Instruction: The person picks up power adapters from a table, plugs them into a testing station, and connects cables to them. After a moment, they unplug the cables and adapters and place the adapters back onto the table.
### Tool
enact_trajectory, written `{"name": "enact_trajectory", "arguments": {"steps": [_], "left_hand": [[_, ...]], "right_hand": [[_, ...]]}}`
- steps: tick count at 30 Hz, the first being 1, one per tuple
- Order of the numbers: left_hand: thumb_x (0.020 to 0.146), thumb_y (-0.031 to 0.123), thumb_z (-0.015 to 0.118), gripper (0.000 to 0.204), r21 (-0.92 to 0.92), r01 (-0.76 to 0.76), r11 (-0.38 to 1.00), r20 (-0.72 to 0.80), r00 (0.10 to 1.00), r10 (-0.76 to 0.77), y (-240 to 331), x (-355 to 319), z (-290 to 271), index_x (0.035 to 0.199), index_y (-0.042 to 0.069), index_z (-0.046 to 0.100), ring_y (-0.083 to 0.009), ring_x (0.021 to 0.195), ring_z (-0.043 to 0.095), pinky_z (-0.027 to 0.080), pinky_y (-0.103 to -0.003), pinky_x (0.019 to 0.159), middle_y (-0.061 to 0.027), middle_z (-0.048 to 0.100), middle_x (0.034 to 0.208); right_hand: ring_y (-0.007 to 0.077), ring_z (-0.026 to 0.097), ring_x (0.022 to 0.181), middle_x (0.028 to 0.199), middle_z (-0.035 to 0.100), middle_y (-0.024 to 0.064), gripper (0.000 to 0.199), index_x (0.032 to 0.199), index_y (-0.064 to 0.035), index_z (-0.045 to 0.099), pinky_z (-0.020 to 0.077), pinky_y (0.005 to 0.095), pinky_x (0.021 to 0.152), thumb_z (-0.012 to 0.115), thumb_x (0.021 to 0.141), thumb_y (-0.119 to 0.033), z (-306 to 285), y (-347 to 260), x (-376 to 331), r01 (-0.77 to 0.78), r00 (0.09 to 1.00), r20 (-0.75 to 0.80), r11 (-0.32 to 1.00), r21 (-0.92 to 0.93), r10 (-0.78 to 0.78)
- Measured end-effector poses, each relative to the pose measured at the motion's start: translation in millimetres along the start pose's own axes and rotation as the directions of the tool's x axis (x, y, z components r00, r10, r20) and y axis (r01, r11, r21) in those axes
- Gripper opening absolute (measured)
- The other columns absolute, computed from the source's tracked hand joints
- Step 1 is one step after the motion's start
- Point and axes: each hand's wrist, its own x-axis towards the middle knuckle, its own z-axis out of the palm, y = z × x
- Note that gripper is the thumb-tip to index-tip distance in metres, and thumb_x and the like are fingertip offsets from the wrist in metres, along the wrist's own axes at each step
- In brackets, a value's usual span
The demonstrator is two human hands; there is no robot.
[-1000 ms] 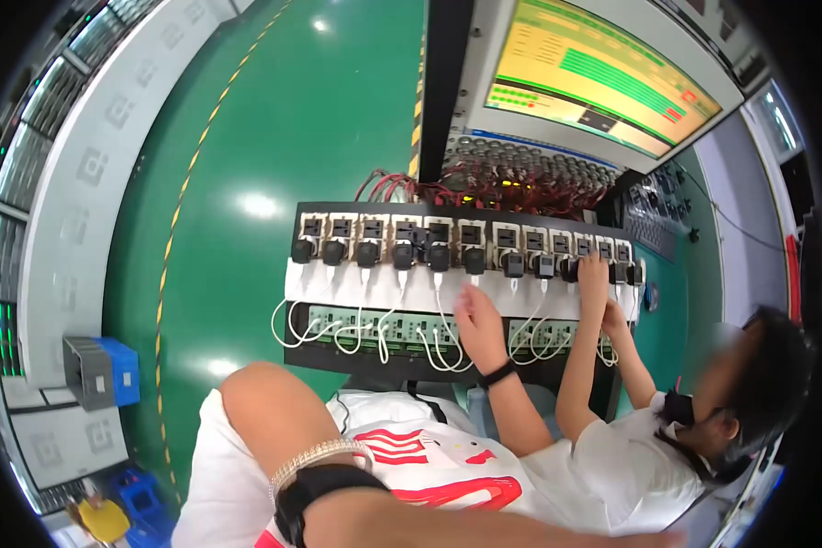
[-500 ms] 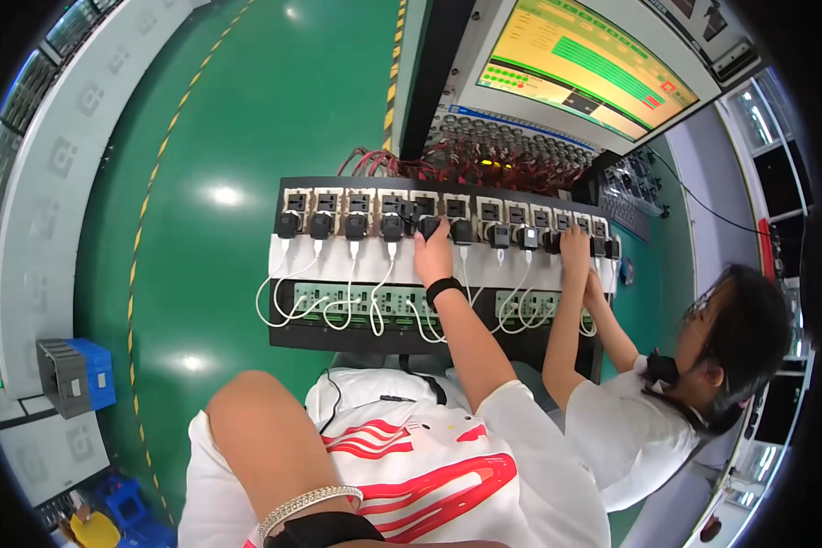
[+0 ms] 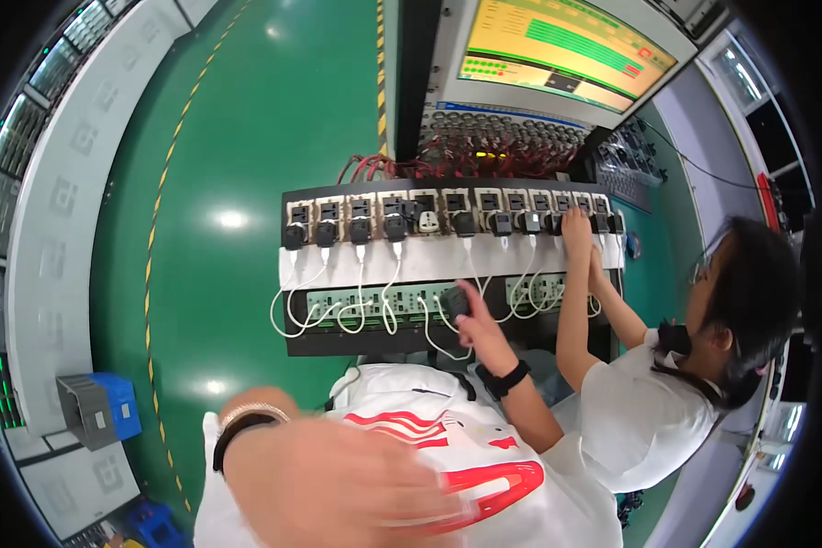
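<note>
My right hand (image 3: 480, 325), a black band on its wrist, holds a black charger (image 3: 455, 302) over the front part of the test panel (image 3: 301, 343). A white cable (image 3: 441, 350) hangs below that charger. Close to the camera, my left hand (image 3: 338, 479) is smeared by motion in front of my white shirt, a bracelet at its wrist; its fingers cannot be made out clearly. A pale socket (image 3: 428, 222) lies uncovered in the row. Other black chargers (image 3: 361, 230) sit plugged in beside it, most with white cables running to the green circuit boards (image 3: 338, 301).
At my right, a co-worker's hands (image 3: 575, 228) touch chargers at the row's right end. Behind the panel are red wires (image 3: 365, 166) and a lit screen (image 3: 566, 50). Grey and blue bins (image 3: 100, 411) stand on the green floor at left.
My right hand has pulled the charger out of the socket row and brought it toward me. My left hand has swung into view at the lower left. The co-worker's hands stay at the row.
</note>
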Motion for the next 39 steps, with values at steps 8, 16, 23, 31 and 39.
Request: {"name": "enact_trajectory", "arguments": {"steps": [8, 16, 23, 31, 39], "left_hand": [[0.07, 0.02, 0.068, 0.052, 0.347, 0.729, 0.589, -0.349, 0.684, -0.64, -132, -4, 67, 0.117, 0.006, 0.051, -0.0319, 0.09, 0.059, 0.049, -0.041, 0.071, -0.0126, 0.054, 0.105], [0.066, 0.021, 0.068, 0.027, 0.4, 0.77, 0.497, -0.293, 0.621, -0.727, -145, -4, 75, 0.084, 0.006, 0.055, -0.0289, 0.071, 0.061, 0.05, -0.04, 0.058, -0.01, 0.055, 0.084], [0.071, 0.025, 0.064, 0.025, 0.346, 0.748, 0.566, -0.025, 0.61, -0.792, -118, -6, 52, 0.083, 0.006, 0.055, -0.0295, 0.068, 0.062, 0.05, -0.04, 0.058, -0.0099, 0.057, 0.081], [0.07, 0.015, 0.063, 0.018, 0.613, 0.783, 0.107, -0.277, 0.34, -0.899, -123, -72, 14, 0.08, 0.003, 0.055, -0.0322, 0.072, 0.06, 0.048, -0.045, 0.061, -0.0152, 0.056, 0.077], [0.068, 0.001, 0.06, 0.031, 0.309, 0.76, 0.571, -0.372, 0.649, -0.663, -300, -2, 61, 0.098, 0.004, 0.052, -0.0361, 0.094, 0.052, 0.044, -0.042, 0.079, -0.0147, 0.05, 0.097]], "right_hand": [[0.0228, 0.063, 0.082, 0.091, 0.062, 0.0141, 0.032, 0.114, 0.0027, 0.043, 0.0483, 0.033, 0.072, 0.055, 0.087, -0.01, 60, -27, -30, 0.258, 0.958, 0.16, 0.958, -0.123, -0.237], [0.0417, 0.058, 0.076, 0.081, 0.06, 0.0216, 0.019, 0.099, -0.0003, 0.049, 0.0462, 0.0465, 0.066, 0.049, 0.091, -0.018, 77, -38, -35, 0.343, 0.939, 0.201, 0.765, -0.546, -0.278], [0.0396, 0.057, 0.069, 0.075, 0.057, 0.0198, 0.019, 0.093, -0.0028, 0.05, 0.0458, 0.0445, 0.06, 0.049, 0.092, -0.022, 83, -31, -40, 0.51, 0.853, 0.357, 0.753, -0.416, -0.38], [0.0388, 0.057, 0.067, 0.069, 0.056, 0.0195, 0.02, 0.088, -0.002, 0.053, 0.0436, 0.0425, 0.058, 0.049, 0.091, -0.021, 22, 35, -51, 0.185, 0.98, 0.037, 0.84, -0.51, -0.194], [0.0355, 0.056, 0.065, 0.068, 0.055, 0.0179, 0.025, 0.091, -0.001, 0.052, 0.0427, 0.0381, 0.058, 0.047, 0.094, -0.026, 39, 14, -35, 0.177, 0.956, -0.168, 0.929, -0.324, -0.24]]}}
